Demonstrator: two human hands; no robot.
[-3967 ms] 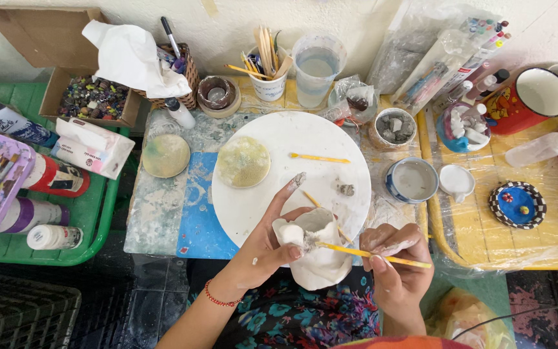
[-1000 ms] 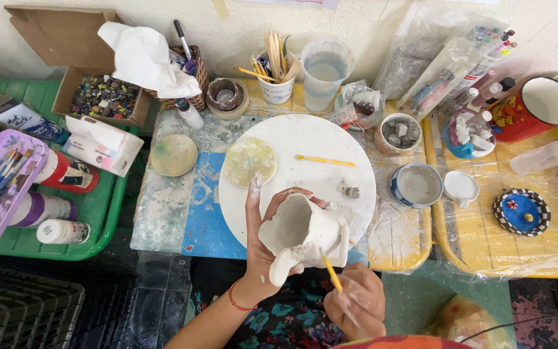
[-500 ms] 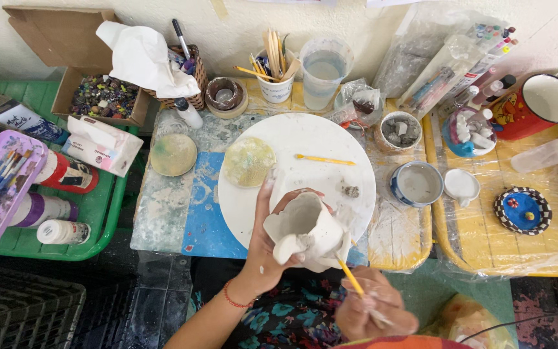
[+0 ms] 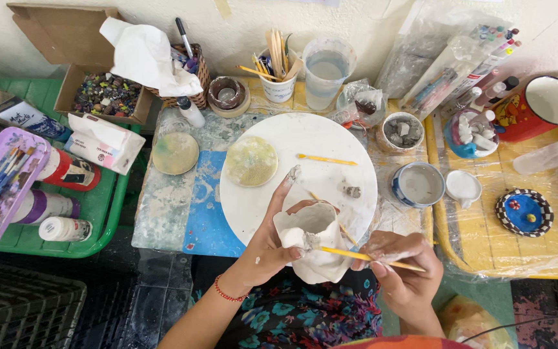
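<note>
My left hand (image 4: 267, 247) grips a small white clay vessel (image 4: 314, 249) just off the near edge of a round white board (image 4: 305, 152); its index finger sticks up, smeared with clay. My right hand (image 4: 403, 273) holds a thin yellow wooden tool (image 4: 356, 254) level, and the tool's tip touches a lump of clay on the vessel's side near my left thumb. A second yellow tool (image 4: 325, 159), a flat yellowish clay disc (image 4: 250, 161) and a small grey clay scrap (image 4: 352, 191) lie on the board.
A cup of cloudy water (image 4: 326, 70), a cup of sticks (image 4: 278, 76), small bowls (image 4: 418, 184), a red mug (image 4: 538, 106) and paint tubes stand behind and to the right. At left are a green tray (image 4: 101, 213) with bottles, a purple brush tray (image 4: 1, 187) and a cardboard box (image 4: 101, 97).
My right hand has come up from my lap and brought the yellow tool level against the vessel's side. My left hand has turned the vessel a little and lowered it slightly toward me.
</note>
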